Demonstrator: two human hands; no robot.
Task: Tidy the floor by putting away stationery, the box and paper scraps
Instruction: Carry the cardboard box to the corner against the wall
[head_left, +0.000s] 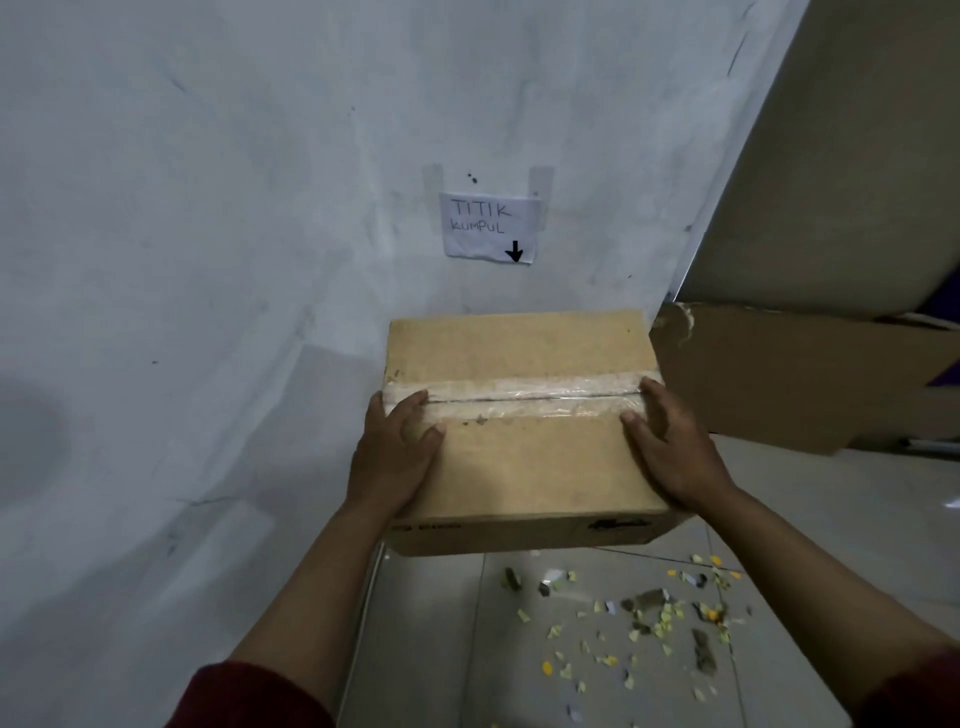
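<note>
A brown cardboard box (519, 441), sealed across its top with clear tape, is held up above the floor close to the white wall. My left hand (397, 457) grips its left side, thumb on top. My right hand (670, 449) grips its right side, thumb lying on the lid. Small yellow, grey and white paper scraps (654, 623) lie scattered over the floor tiles below and to the right of the box. No stationery shows in view.
A paper sign (488, 228) reading "TITIK KUMPUL" with a down arrow is taped to the wall just above the box. A large flat cardboard sheet (789, 379) leans at the right, beside the box. Pale tiled floor (831, 499) stretches right.
</note>
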